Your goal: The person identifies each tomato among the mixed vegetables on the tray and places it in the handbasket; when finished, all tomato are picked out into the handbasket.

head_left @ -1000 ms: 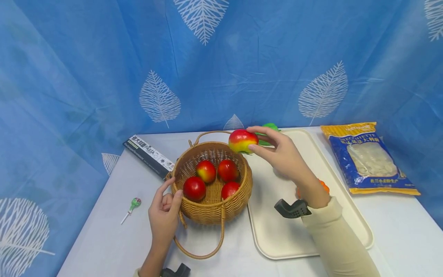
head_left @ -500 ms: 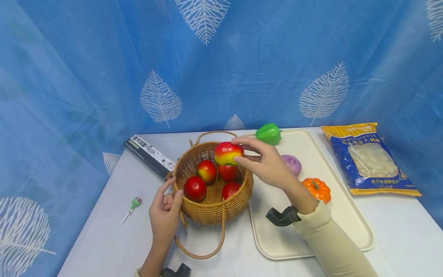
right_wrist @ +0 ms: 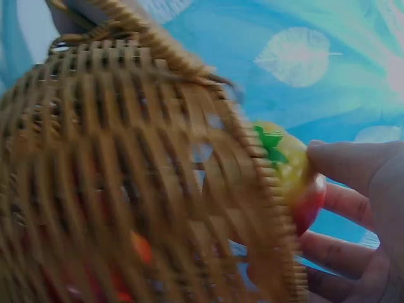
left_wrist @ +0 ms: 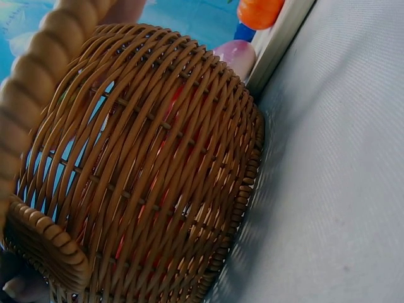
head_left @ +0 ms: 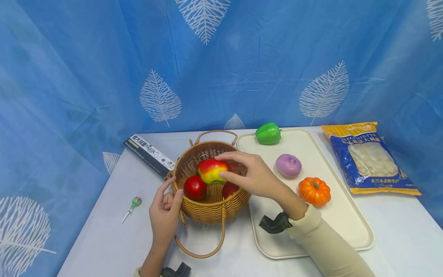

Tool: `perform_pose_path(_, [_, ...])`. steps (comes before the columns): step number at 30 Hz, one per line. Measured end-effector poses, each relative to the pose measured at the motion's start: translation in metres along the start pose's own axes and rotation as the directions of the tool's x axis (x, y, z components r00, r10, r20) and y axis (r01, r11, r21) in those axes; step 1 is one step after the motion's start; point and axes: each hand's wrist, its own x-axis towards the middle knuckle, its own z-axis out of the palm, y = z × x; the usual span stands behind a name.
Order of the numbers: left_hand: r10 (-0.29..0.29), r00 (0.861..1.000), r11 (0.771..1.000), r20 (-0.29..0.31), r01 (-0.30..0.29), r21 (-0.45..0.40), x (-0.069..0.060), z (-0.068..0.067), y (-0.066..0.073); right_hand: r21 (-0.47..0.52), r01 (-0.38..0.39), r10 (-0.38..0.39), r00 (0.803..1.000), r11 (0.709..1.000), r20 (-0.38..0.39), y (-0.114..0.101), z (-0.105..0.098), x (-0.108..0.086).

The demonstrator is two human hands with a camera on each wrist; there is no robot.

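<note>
The wicker basket stands on the table with red fruits like apples inside, one red fruit at its left. My right hand reaches over the basket's right rim and holds a red-and-yellow toy mango between thumb and fingers, inside the opening above the other fruits. In the right wrist view the mango shows a green leafy end just past the rim. At the basket's left rim, my left hand pinches the edge with thumb and index finger, the other fingers curled. Woven wicker fills most of the left wrist view.
Right of the basket, a cream tray carries a green bell pepper, a purple onion and an orange pumpkin. A pasta bag lies beyond it. Leftward are a pasta box and a lollipop.
My right hand has carried the mango leftward and down, from above the basket's right rim into its opening. The onion and pumpkin have come into full view. My left hand stays put.
</note>
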Motion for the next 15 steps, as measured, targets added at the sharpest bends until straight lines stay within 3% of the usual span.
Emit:
perform_pose_path(4, [0.0,1.0,1.0,0.001,0.0,0.002,0.0,0.0,-0.001,-0.148,0.052,-0.051,0.999,0.988,0.011,0.003,0.01,0.001])
perform_pose_path(9, [-0.004,1.0,1.0,0.0,0.004,0.0,0.0,-0.001,0.0,-0.287,0.096,-0.075,0.994,0.953,0.082,0.003,0.015,0.001])
perform_pose_path(12, [-0.005,1.0,1.0,-0.004,0.005,0.006,0.0,-0.001,0.0,-0.324,0.108,-0.076,0.991,0.94,0.109,0.002,0.015,0.0])
perform_pose_path(15, [0.0,1.0,1.0,-0.008,0.0,0.023,0.001,-0.001,0.001,-0.308,0.1,-0.075,0.993,0.946,0.092,0.001,0.014,0.001])
